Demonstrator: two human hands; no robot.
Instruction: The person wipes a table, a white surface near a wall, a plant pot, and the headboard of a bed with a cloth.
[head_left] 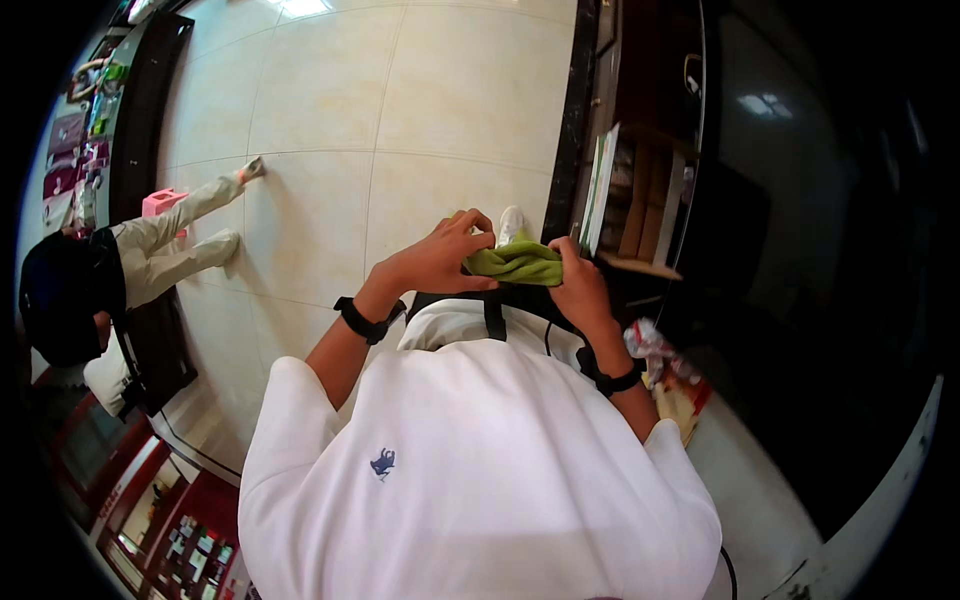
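Note:
A green cloth [517, 263], bunched and folded, is stretched between my two hands in front of my body. My left hand [440, 258] grips its left end, fingers curled over the top and thumb beneath. At the other end my right hand [579, 285] pinches the cloth, with the thumb on its upper edge. Both wrists wear black bands. Part of the cloth inside each grip is hidden by the fingers.
On the right stands a dark cabinet [640, 60] with an open compartment of brown items [645, 200]. A plastic-wrapped bundle [650, 342] lies beside my right forearm. At left another person [75, 290] is by a dark counter [150, 100], near a pink stool [160, 203]. Pale tiles cover the floor [320, 90].

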